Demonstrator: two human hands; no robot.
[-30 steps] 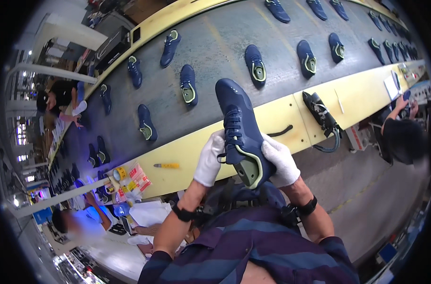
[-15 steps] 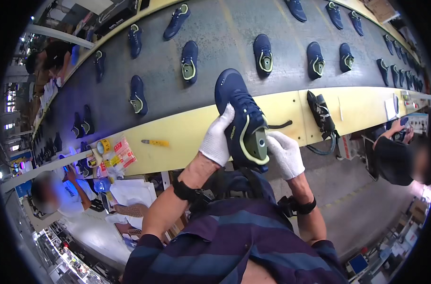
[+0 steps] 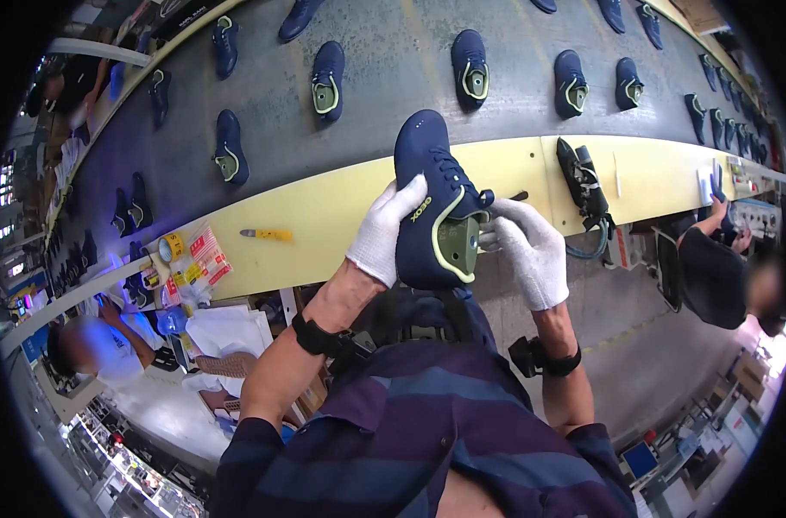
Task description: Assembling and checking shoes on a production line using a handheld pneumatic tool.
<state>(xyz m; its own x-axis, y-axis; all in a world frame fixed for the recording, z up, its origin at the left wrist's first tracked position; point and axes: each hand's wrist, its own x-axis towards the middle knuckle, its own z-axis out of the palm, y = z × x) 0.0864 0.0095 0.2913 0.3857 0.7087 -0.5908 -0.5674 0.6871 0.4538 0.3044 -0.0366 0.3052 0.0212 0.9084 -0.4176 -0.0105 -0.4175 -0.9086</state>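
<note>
A navy lace-up shoe (image 3: 426, 186) with a pale green collar edge is held up over the near table edge, toe pointing away. My left hand (image 3: 388, 226), in a white knit glove, grips its left side, thumb over the upper. An olive-green insole or insert (image 3: 458, 244) with a dark hole shows in the shoe's opening. My right hand (image 3: 533, 253), also gloved, is at the right side of the collar. Its fingers are slightly bent and apart, tips close to the edge; whether they touch is unclear.
Several similar shoes stand on the dark conveyor belt (image 3: 272, 78) beyond the yellow ledge (image 3: 328, 223). On the ledge lie a yellow cutter knife (image 3: 268, 235), a tape roll (image 3: 173, 248) and a black tool (image 3: 584, 186). Co-workers sit at left (image 3: 116, 345) and right (image 3: 712, 276).
The held shoe has turned slightly, showing more of its left side. My right hand has risen and its fingers have spread at the collar. The ledge and belt shoes appear higher in view.
</note>
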